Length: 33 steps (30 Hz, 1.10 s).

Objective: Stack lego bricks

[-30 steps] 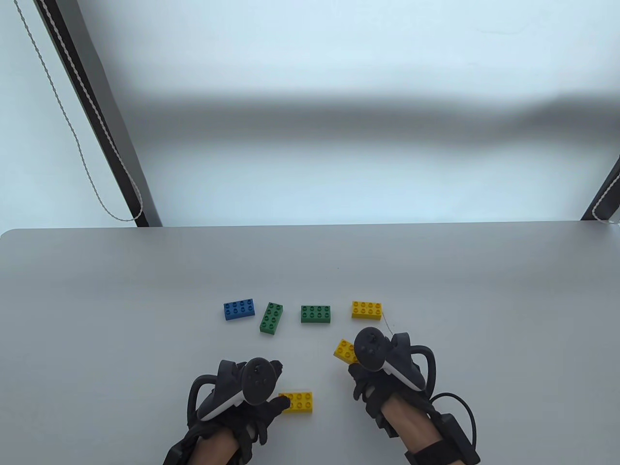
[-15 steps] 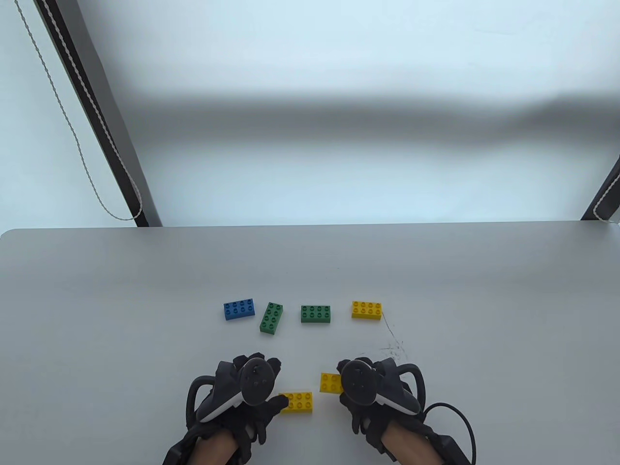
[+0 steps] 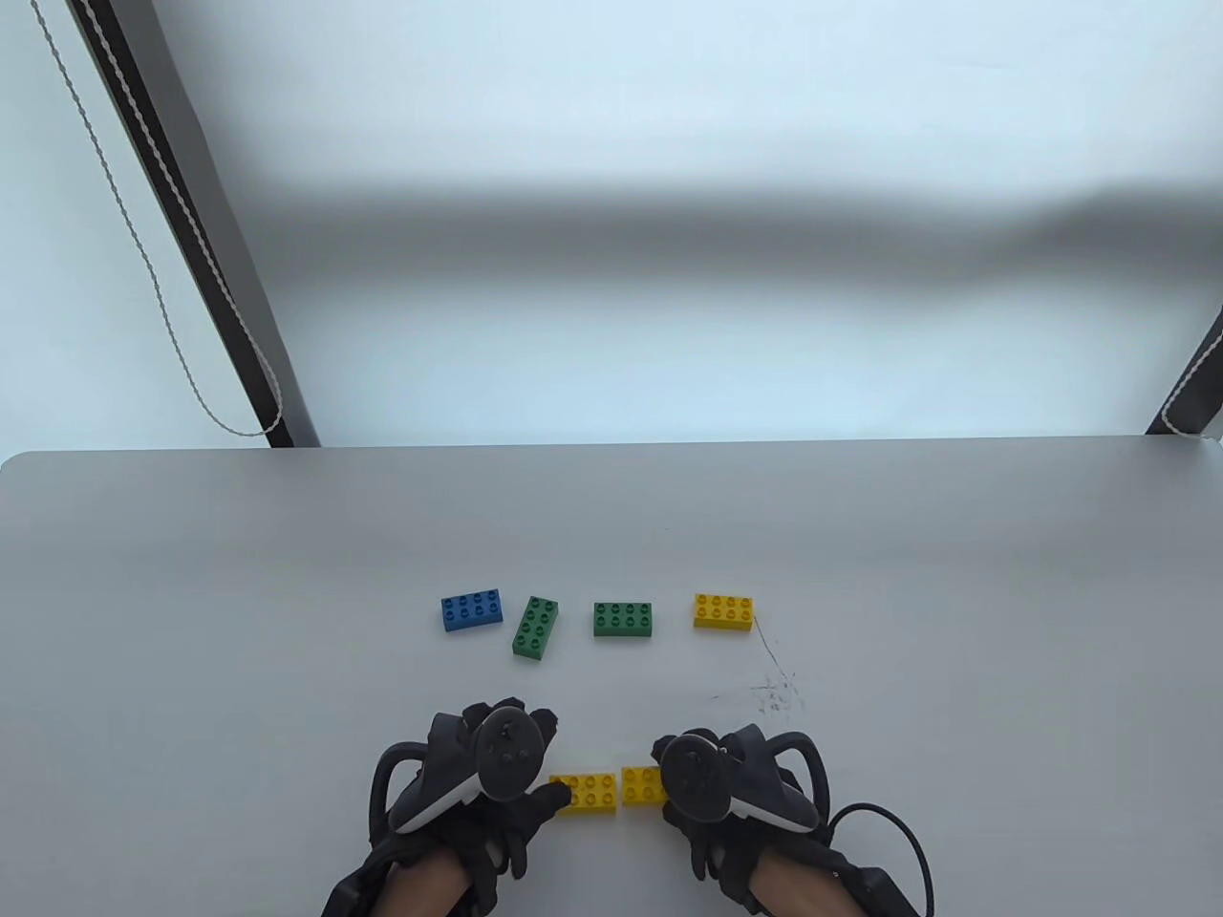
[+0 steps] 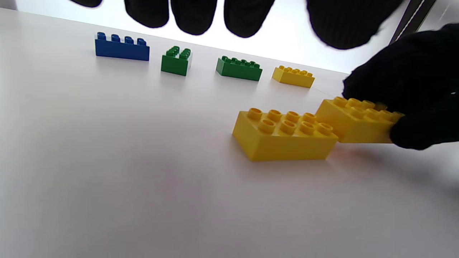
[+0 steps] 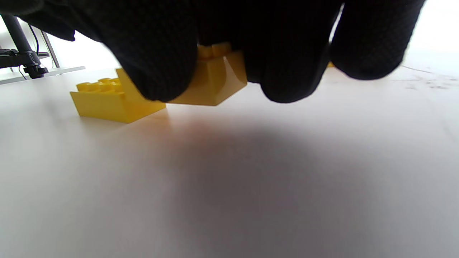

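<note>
- Table (image 3: 191,573): grey, carries all bricks.
- Blue brick (image 3: 472,609): leftmost of back row, mid-table, studs up.
- Green brick (image 3: 536,627): just right of blue, turned at an angle.
- Second green brick (image 3: 623,619): row centre, square to front edge.
- Left hand (image 3: 497,764): near front edge; fingertip touches left end of near yellow brick (image 3: 585,793). Grip vs. mere touch: can't tell.
- Held yellow brick (image 3: 642,785): right hand (image 3: 712,778) grasps it btwn thumb & fingers, lifted off table, just beside near yellow brick's right end.
- Far yellow brick (image 3: 723,611): right end of back row.
- Scuff marks (image 3: 774,693): right of hands.
</note>
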Each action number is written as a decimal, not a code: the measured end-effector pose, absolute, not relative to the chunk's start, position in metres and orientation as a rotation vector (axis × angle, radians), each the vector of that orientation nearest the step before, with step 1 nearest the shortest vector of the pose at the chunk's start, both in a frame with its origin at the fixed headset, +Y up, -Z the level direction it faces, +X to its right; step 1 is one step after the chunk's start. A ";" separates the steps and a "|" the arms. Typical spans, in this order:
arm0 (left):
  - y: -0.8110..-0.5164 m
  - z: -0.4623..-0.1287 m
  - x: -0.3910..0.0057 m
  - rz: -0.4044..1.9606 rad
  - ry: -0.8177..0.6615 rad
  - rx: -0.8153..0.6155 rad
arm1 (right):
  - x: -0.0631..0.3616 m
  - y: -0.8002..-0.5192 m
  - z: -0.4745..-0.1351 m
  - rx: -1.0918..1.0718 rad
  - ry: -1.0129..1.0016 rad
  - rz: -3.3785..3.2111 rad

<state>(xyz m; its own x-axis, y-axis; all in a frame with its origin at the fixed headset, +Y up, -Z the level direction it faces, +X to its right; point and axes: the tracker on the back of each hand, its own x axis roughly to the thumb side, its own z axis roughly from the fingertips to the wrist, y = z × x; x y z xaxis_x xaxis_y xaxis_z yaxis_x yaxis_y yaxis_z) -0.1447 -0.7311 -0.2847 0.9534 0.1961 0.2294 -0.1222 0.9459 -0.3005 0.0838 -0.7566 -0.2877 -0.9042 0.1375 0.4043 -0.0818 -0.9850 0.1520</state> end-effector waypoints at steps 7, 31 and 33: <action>-0.731 -0.285 -0.145 0.166 -0.261 -0.286 | 0.080 -0.765 -0.288 0.656 0.231 2.960; -0.731 -0.285 -0.145 0.172 -0.263 -0.294 | 0.076 -0.766 -0.287 0.655 0.253 2.984; -0.731 -0.285 -0.146 0.175 -0.263 -0.294 | 0.076 -0.765 -0.288 0.652 0.267 2.978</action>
